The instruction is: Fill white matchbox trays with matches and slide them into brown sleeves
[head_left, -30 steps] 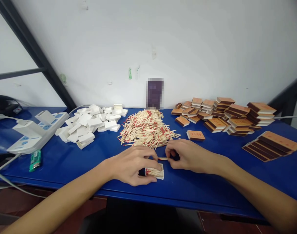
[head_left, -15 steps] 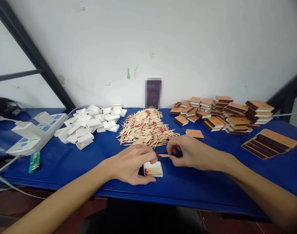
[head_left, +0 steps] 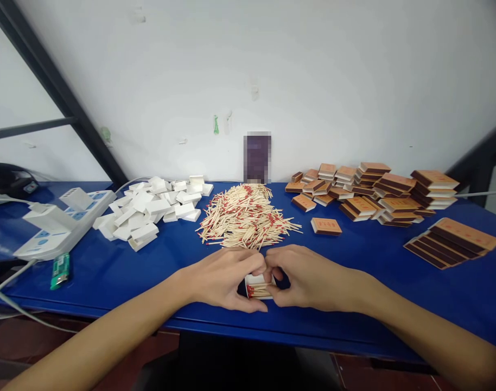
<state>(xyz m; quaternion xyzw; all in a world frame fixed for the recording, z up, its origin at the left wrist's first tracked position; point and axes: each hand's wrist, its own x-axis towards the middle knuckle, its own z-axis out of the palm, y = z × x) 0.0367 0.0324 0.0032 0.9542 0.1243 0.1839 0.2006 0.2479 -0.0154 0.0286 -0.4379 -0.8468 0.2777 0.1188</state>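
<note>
The blue table (head_left: 134, 279) is crowded: a loose heap of white trays (head_left: 150, 203) is spread on the left, beside a power strip (head_left: 91, 209) and a green packet (head_left: 60, 270). The match pile (head_left: 250, 214) is heaped just beyond the hands, with a dark blurred panel (head_left: 257, 157) behind it at the wall. On the right, matchboxes (head_left: 394, 206) are stacked and scattered, a single matchbox (head_left: 326, 226) is set apart nearer the hands, and flat brown sleeves (head_left: 447, 247) are overlapped at the far right. The partly filled small tray (head_left: 255, 279) is placed near the table's front edge, between the hands, its right end covered by fingers. It is grasped at its left end between the thumb and curled fingers of the left hand (head_left: 223, 277). The right hand (head_left: 309, 279) is bent over the other end; whether anything is pinched there cannot be told. Half a second earlier, matches were held by it clear of the tray; now it has been brought in against the left hand's fingers.
</note>
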